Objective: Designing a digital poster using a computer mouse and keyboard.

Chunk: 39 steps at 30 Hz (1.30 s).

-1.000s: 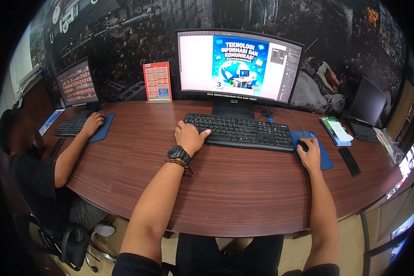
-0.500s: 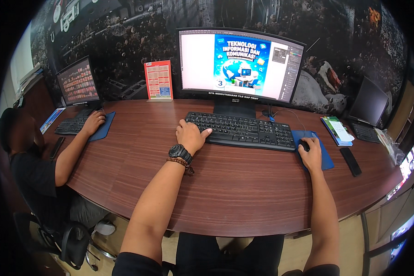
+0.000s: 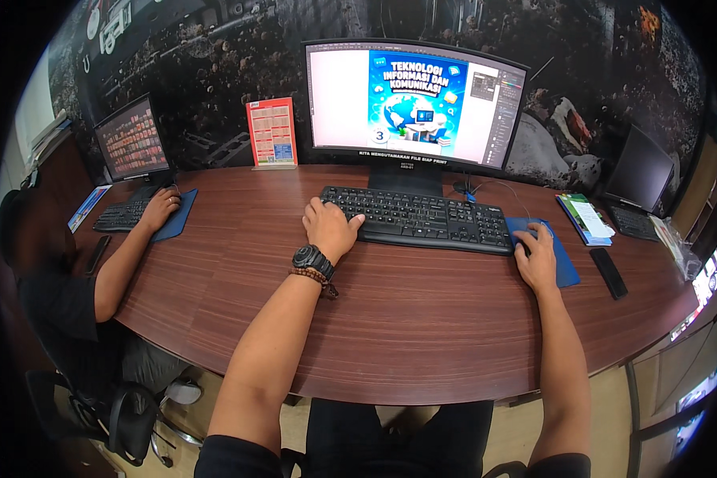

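Note:
My left hand (image 3: 332, 229) rests at the left end of a black keyboard (image 3: 422, 213), fingertips on the keys and thumb spread away from them. A black watch (image 3: 314, 260) and a beaded bracelet (image 3: 311, 276) circle that wrist. Under the curved fingers of my right hand (image 3: 537, 257) is a dark computer mouse (image 3: 525, 238), mostly covered by the hand. It sits on a blue mouse pad (image 3: 564, 263) beside the keyboard. Behind the keyboard, a wide monitor (image 3: 486, 119) displays a blue illustrated cover page with tool panels at its right.
A seated co-worker (image 3: 64, 303) at left has one hand on a mouse pad by another monitor (image 3: 133, 142). A red-framed calendar (image 3: 272, 134) stands between the screens. Right of me on the brown desk (image 3: 422, 327) lie booklets (image 3: 585, 221), a black phone (image 3: 608, 273) and a laptop-like screen (image 3: 640, 174).
The whole view has shifted slightly, with the desk things a little higher in the picture. My right hand has moved a bit forward with the mouse, covering more of it. My left hand stays on the keyboard.

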### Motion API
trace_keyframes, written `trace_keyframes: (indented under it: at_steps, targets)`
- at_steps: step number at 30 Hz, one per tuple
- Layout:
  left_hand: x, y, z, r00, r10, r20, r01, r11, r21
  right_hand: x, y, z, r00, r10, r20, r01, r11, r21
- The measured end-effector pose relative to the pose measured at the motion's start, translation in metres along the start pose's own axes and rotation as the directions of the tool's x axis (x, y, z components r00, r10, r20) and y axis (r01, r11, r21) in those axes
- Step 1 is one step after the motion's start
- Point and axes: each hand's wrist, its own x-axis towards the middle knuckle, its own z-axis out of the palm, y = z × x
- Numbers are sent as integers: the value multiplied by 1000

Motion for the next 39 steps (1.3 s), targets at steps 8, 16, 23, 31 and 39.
trace_keyframes:
  at_steps: [8, 16, 23, 31, 39]
  targets:
    - [-1, 8, -1, 998, 55, -37, -57, 996, -67, 1, 6, 0, 958, 285, 34, -287, 955, 79]
    - [-1, 5, 2, 998, 64, -28, -65, 996, -67, 0, 10, 3, 963, 269, 29, -270, 955, 119]
    - [-2, 4, 2, 998, 67, -4, -67, 997, -35, 1, 5, 1, 962, 269, 36, -271, 954, 130]
    - [-2, 4, 9, 994, 104, -29, -105, 992, -63, 1, 7, 2, 971, 236, 35, -239, 958, 161]
    - [-5, 11, 0, 997, 39, 72, -35, 998, -51, 1, 7, 0, 973, 230, 33, -232, 959, 165]
